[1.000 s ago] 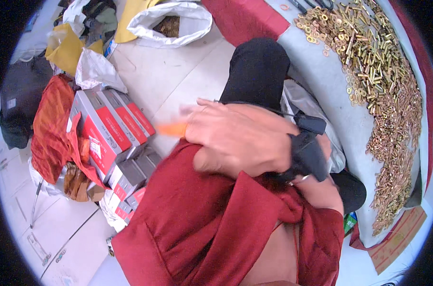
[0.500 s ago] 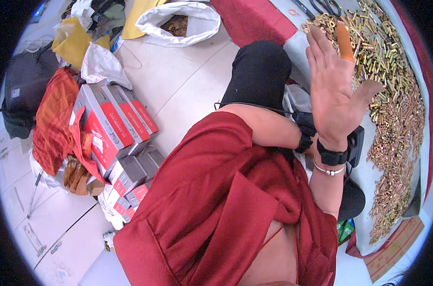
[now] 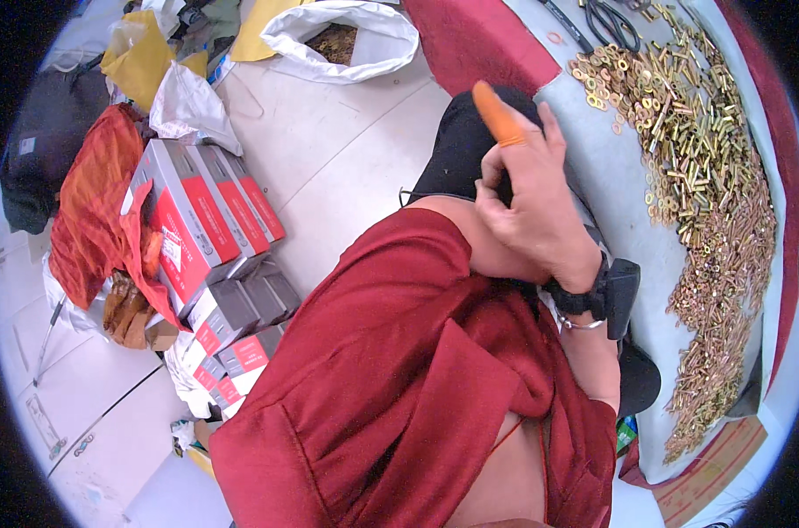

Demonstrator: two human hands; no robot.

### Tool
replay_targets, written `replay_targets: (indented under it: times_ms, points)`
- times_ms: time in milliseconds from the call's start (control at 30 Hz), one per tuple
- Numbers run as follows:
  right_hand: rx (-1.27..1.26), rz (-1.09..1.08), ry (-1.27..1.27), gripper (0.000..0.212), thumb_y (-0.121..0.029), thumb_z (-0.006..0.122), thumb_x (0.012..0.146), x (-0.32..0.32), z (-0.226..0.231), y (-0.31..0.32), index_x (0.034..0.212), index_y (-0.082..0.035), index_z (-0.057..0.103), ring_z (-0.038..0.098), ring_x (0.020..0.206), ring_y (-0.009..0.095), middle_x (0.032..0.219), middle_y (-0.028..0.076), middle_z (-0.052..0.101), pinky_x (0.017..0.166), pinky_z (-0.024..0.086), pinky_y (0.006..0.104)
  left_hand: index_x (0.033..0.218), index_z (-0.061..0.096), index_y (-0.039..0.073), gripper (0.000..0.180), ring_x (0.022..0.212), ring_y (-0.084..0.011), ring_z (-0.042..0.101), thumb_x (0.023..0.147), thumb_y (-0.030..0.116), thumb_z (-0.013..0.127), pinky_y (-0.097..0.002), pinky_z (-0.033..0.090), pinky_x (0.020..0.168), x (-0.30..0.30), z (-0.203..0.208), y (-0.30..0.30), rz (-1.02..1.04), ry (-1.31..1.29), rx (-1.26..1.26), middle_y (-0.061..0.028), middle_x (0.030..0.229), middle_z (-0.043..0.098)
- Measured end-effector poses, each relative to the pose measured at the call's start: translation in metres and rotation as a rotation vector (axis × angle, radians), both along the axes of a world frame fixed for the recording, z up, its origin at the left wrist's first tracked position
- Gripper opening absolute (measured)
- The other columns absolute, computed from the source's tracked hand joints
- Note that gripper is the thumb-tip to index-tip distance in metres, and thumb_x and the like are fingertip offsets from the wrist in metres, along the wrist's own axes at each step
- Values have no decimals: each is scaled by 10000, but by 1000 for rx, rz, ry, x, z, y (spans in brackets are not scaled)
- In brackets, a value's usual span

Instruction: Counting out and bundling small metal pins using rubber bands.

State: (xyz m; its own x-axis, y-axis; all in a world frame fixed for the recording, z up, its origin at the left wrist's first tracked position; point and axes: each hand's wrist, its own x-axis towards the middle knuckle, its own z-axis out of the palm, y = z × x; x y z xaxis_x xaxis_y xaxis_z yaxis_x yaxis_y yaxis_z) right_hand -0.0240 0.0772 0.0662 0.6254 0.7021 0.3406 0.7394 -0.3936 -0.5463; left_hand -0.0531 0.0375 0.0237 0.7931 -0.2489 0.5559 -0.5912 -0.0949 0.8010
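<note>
My right hand (image 3: 536,207) is raised over my lap, in front of my left forearm (image 3: 496,251). An orange finger cot (image 3: 498,114) covers its index finger, which points up and left. Another finger stands up apart from it, and the rest are loosely bent. I see nothing held in this hand. A black strap with a box-shaped device (image 3: 621,295) and a silver bangle (image 3: 580,324) sit around the right wrist. My left hand is hidden behind the right hand and wrist. To the right, small brass-coloured tubes, pins and rings (image 3: 707,158) lie spread on a pale cloth (image 3: 593,132).
Black-handled scissors (image 3: 612,25) and a dark pen-like tool (image 3: 567,25) lie at the cloth's far end. An open white sack (image 3: 280,48) stands on the floor ahead. Grey-and-red boxes (image 3: 201,207) are stacked at left beside an orange-red bag (image 3: 95,211). My black-clad knee (image 3: 456,145) is in front.
My right hand has moved left and slightly down, away from the brass parts. It has turned, and its fingers went from stretched out to partly bent. The view has shifted slightly.
</note>
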Motion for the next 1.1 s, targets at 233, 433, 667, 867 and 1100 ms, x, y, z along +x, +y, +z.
replay_targets:
  times_ms: [233, 433, 667, 867, 1100]
  points:
    - [-72, 80, 26, 602, -10, 609, 672, -10, 14, 11, 1240, -3, 410, 235, 1355, 320, 1382, 227, 333, 1096, 58, 542, 1215, 418, 11, 600, 1062, -380, 394, 779, 378, 607, -451, 342, 889, -4, -28, -13, -214, 20, 97, -292, 1122, 417]
    - [-11, -9, 53, 654, -55, 645, 684, -3, 5, 2, 1290, -26, 401, 354, 1281, 304, 1248, 145, 474, 1098, 77, 527, 1176, 448, 20, 544, 1015, -340, 433, 768, 330, 629, -432, 372, 855, -11, -45, -18, -334, 60, 134, -252, 1077, 462]
    - [-104, 61, -41, 735, -75, 659, 672, -8, -2, 11, 1339, -66, 352, 361, 1269, 317, 1236, 156, 481, 1085, 76, 563, 1131, 484, 30, 480, 960, -293, 478, 754, 273, 655, -410, 407, 816, -20, -49, -28, -467, 86, 167, -206, 1024, 515]
    - [-88, 35, 32, 825, -75, 669, 657, -8, 9, 12, 1374, -11, 267, 247, 1347, 308, 1387, 186, 353, 1098, 65, 528, 1092, 515, 38, 428, 913, -253, 517, 743, 225, 676, -391, 437, 782, -26, -65, -22, -519, 170, 212, -167, 979, 560]
    - [107, -239, -30, 684, -143, 699, 674, -23, 8, -15, 1273, 13, 410, 387, 1244, 349, 1295, 208, 432, 1056, 215, 527, 1047, 550, 49, 372, 859, -206, 562, 729, 169, 702, -369, 471, 743, -25, -85, -17, -671, 235, 225, -121, 926, 612]
